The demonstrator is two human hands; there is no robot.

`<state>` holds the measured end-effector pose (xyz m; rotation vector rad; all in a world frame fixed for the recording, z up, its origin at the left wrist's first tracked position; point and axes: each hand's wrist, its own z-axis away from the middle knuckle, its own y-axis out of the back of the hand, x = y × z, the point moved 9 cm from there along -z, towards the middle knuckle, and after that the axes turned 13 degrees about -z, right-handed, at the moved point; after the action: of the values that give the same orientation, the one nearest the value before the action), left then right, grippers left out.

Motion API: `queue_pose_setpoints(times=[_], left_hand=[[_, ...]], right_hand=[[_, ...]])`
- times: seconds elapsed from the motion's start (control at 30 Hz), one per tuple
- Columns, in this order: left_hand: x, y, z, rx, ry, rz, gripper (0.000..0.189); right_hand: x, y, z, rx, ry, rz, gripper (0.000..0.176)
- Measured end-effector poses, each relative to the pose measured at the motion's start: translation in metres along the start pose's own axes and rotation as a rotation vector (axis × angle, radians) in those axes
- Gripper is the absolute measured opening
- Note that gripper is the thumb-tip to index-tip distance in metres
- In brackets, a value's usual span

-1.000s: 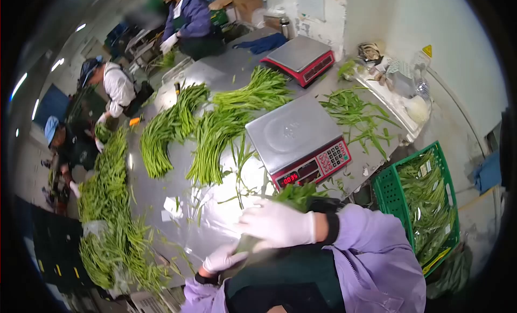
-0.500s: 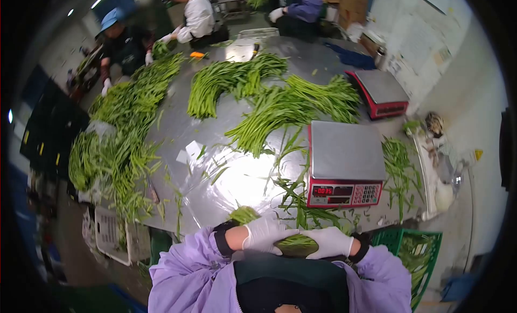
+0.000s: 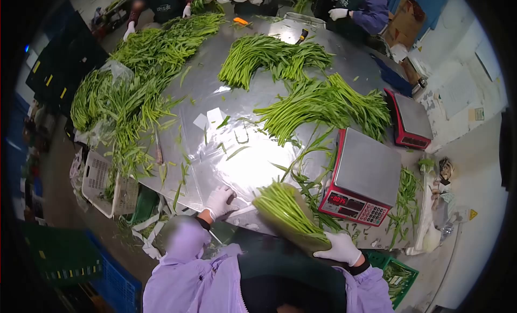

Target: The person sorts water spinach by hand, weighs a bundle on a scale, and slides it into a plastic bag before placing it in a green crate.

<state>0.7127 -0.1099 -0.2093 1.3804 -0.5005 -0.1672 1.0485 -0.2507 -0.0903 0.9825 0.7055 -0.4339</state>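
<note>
My right hand [image 3: 340, 249], in a white glove, grips the lower end of a bundle of long-stemmed leafy greens [image 3: 284, 206]. A brownish wrap [image 3: 298, 238] goes around the bundle, and its cut stems point up and left over the table's near edge. My left hand [image 3: 219, 202], also gloved, is at that edge to the left of the bundle. Its fingers are curled together, and whatever they pinch is hidden. Right of the bundle stands a red scale [image 3: 366, 165] with a bare metal pan; loose leaves lie between them.
Bunches of greens [image 3: 318, 106] lie across the metal table [image 3: 202, 157], with a large heap [image 3: 145, 71] at left. A second scale [image 3: 413, 119] stands at the right. A white basket [image 3: 97, 176] and a green crate [image 3: 396, 278] are below the table. Co-workers' gloved hands [image 3: 338, 13] show at the far side.
My left hand has left the bundle and moved left to the table edge. The right hand keeps the bundle, now tilted with stems showing. The view has shifted.
</note>
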Motion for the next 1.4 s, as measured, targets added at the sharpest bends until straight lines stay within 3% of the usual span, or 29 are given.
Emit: queue_pose_setpoints(times=[0.1,0.23,0.43,0.5,0.63,0.77,0.9,1.03,1.07,1.17,1.23,1.3,1.4], left_hand=[[-0.02,-0.017,0.006,0.139,0.027,0.168,0.035],[-0.019,-0.014,0.007,0.143,0.02,0.246,0.028],[-0.034,-0.033,0.013,0.227,0.004,0.259,0.03],[-0.028,-0.025,0.012,0.162,-0.011,0.408,0.03],[-0.02,-0.01,0.017,0.247,-0.064,0.275,0.029],[-0.031,-0.019,0.011,0.148,0.041,0.448,0.024],[-0.024,-0.008,0.019,0.318,-0.089,0.282,0.022],[-0.039,-0.023,0.008,0.082,0.038,0.439,0.029],[-0.015,0.007,0.012,0.191,-0.1,0.289,0.027],[-0.011,0.015,0.027,0.375,-0.127,0.225,0.029],[-0.034,-0.008,0.022,0.315,-0.055,0.248,0.023],[-0.047,-0.025,0.015,0.141,0.041,0.599,0.015],[-0.045,-0.01,0.013,0.101,0.051,0.676,0.015]], right_hand=[[0.005,-0.018,-0.014,-0.103,0.005,0.081,0.07],[0.029,-0.041,-0.016,-0.193,-0.041,0.154,0.07],[0.026,-0.04,-0.008,-0.145,-0.103,0.056,0.063],[0.028,-0.041,-0.002,-0.131,-0.112,0.015,0.063],[0.033,-0.045,0.011,-0.095,-0.123,-0.022,0.064],[0.038,-0.047,0.02,-0.056,-0.154,-0.072,0.065],[0.047,-0.051,0.03,-0.023,-0.166,-0.092,0.065],[0.053,-0.052,0.037,0.037,-0.129,-0.131,0.067],[0.052,-0.051,0.037,0.05,-0.121,-0.145,0.068],[0.058,-0.052,0.038,0.063,-0.119,-0.164,0.069],[0.06,-0.055,0.038,0.061,-0.124,-0.163,0.07],[0.06,-0.051,0.038,0.102,-0.098,-0.163,0.068],[0.057,-0.044,0.037,0.127,-0.06,-0.264,0.065]])
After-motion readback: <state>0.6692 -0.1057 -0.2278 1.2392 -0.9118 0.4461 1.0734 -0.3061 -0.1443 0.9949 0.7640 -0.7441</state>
